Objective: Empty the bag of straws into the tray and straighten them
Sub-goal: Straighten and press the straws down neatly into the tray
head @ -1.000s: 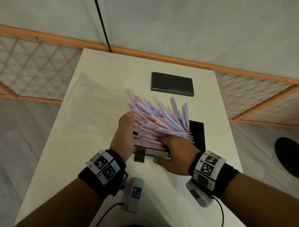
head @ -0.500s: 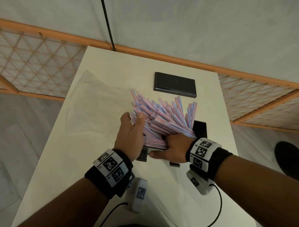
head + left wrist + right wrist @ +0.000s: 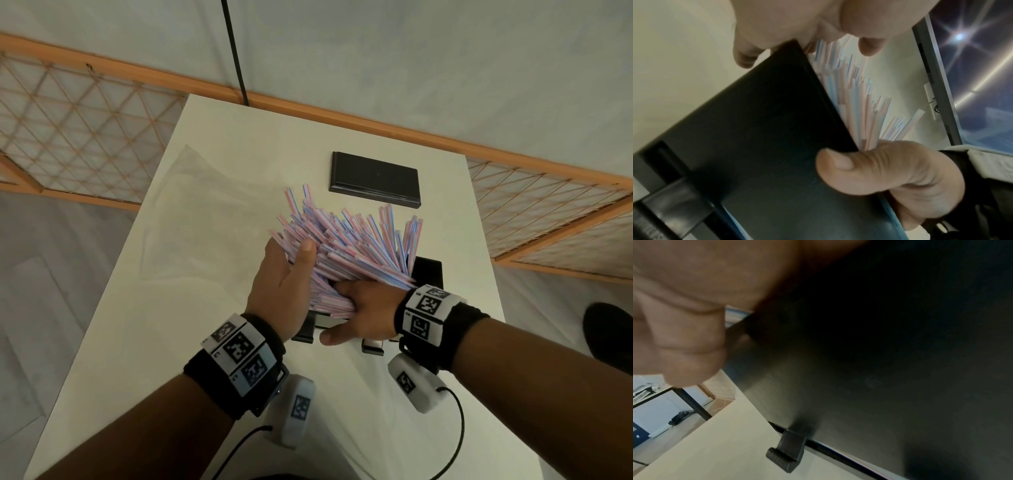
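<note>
A thick bundle of pink, blue and white striped straws (image 3: 352,246) lies fanned out over a black tray (image 3: 428,274), far ends sticking up past its rim. My left hand (image 3: 291,248) holds the bundle's left side, thumb on top, fingers along the side. My right hand (image 3: 356,308) grips the near ends, fingers buried among the straws. Its thumb (image 3: 838,162) lies on the tray's (image 3: 766,129) outer front wall. The empty clear bag (image 3: 191,222) lies flat on the table to the left. In the right wrist view the tray (image 3: 879,353) fills most of the frame.
A second flat black tray or lid (image 3: 375,181) lies at the back of the white table (image 3: 171,342). The tray stands on small black feet (image 3: 787,451). Wooden lattice screens (image 3: 85,130) stand beyond the table on both sides, and a black cable (image 3: 236,51) hangs at the wall.
My left thumb has come up onto the top of the bundle. My right hand has slid in closer to the left one. The straws are bunched tighter.
</note>
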A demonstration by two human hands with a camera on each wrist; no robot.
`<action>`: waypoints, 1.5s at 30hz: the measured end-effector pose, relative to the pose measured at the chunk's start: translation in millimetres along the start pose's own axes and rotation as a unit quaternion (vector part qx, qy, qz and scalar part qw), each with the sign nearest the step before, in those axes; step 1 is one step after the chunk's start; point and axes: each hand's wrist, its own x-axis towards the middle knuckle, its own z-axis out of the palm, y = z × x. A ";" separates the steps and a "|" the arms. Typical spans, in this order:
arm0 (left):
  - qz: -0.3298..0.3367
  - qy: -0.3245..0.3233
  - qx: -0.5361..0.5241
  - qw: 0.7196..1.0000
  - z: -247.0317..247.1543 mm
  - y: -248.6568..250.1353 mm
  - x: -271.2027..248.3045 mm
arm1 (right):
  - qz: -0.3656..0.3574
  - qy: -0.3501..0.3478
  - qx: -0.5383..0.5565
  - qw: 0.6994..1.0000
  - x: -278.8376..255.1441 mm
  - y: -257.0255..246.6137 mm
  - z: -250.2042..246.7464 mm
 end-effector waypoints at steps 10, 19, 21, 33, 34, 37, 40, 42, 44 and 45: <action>0.018 -0.001 0.010 1.000 0.3 -1.9 1.4 | -0.018 0.062 0.030 0.997 7.9 -4.3 3.2; 0.018 -0.022 0.007 1.000 -0.3 -10.3 5.3 | -0.032 0.048 0.043 0.997 -2.1 -11.6 -5.2; 0.012 0.014 -0.019 1.000 -0.5 -10.4 5.4 | -0.029 0.056 0.055 0.996 1.2 -10.0 -4.3; -0.006 0.114 -0.120 0.986 -2.7 8.1 1.4 | -0.006 0.095 -0.011 0.995 1.4 -8.7 0.1; -0.010 0.149 -0.145 0.978 -6.7 9.9 4.6 | -0.007 0.097 -0.013 0.995 -0.6 -8.5 0.1; -0.007 0.174 -0.209 0.962 -19.9 13.1 17.4 | -0.016 0.102 -0.022 0.994 -0.3 -5.6 2.2; 0.039 0.095 -0.056 0.993 -22.5 13.2 21.7 | 0.006 0.109 -0.016 0.994 0.8 -6.0 1.6; 0.032 0.025 0.057 0.998 -15.5 7.0 18.9 | -0.001 0.112 -0.014 0.994 -3.6 -11.0 -0.4; 0.046 -0.036 0.066 0.996 -8.4 -1.0 14.3 | -0.012 0.125 -0.005 0.992 -6.7 -15.0 -1.7; 0.054 -0.049 0.059 0.996 -6.2 -4.8 12.2 | -0.012 0.128 -0.003 0.992 -7.0 -16.3 -2.7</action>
